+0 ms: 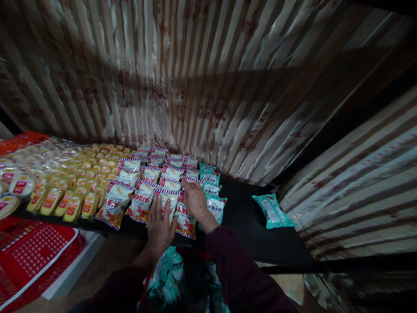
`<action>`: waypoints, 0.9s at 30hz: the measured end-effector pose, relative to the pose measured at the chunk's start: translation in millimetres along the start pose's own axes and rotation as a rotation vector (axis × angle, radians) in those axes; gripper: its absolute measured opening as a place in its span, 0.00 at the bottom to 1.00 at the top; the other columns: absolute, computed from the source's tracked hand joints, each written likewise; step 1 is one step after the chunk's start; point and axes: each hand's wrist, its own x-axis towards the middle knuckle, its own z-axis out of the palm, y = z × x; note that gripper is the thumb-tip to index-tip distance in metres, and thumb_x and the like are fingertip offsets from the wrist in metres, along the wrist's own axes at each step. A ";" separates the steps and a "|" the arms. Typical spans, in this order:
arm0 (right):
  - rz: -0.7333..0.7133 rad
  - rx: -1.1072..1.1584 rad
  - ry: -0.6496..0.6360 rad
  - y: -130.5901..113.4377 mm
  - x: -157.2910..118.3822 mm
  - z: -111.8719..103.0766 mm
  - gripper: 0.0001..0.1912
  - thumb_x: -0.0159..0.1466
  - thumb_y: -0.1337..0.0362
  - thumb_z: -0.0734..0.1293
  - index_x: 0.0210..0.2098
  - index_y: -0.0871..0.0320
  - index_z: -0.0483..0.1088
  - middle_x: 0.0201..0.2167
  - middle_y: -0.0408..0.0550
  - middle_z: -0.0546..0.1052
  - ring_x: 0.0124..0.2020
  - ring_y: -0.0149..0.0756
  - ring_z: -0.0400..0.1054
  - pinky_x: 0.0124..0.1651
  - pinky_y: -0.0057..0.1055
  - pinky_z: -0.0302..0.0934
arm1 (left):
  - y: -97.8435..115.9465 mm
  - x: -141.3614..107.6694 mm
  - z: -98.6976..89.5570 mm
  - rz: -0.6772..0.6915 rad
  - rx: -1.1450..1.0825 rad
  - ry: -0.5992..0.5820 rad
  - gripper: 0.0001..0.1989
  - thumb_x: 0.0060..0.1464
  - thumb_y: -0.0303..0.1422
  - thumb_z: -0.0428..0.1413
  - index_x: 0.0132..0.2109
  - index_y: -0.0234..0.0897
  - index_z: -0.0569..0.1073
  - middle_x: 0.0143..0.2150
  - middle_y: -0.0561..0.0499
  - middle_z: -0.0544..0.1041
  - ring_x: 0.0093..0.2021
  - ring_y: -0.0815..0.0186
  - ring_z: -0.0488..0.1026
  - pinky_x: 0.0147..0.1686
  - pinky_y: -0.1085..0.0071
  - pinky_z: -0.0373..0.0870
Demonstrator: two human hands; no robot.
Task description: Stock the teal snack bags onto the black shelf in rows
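Observation:
White and red snack bags [114, 202] with striped top edges stand in rows on a black shelf [257, 243]. My left hand [160, 226] lies with fingers spread against the front of one bag in the nearest row. My right hand [194, 199] touches the top of the front bag at the right end of that row; its fingertips are partly hidden, and what they hold, if anything, cannot be made out. Just right of it, a column of teal bags [215, 208] runs back toward the curtain.
One teal bag [273, 211] lies alone at the shelf's right. Yellow wrapped cakes [74, 206] and round white packets [20, 184] fill the left. A red basket [32, 256] is at lower left, more teal bags [167, 271] below the shelf edge. Pleated sheeting [195, 87] hangs behind.

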 end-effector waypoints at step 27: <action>0.063 0.275 0.262 -9.8 -38.4 -2.2 0.20 0.66 0.68 0.56 0.54 0.60 0.68 0.55 0.55 0.71 0.58 0.41 0.62 0.60 0.44 0.58 | 0.3 0.8 -0.1 -0.019 -0.028 0.002 0.29 0.59 0.31 0.52 0.66 0.35 0.57 0.72 0.37 0.42 0.71 0.46 0.42 0.64 0.45 0.51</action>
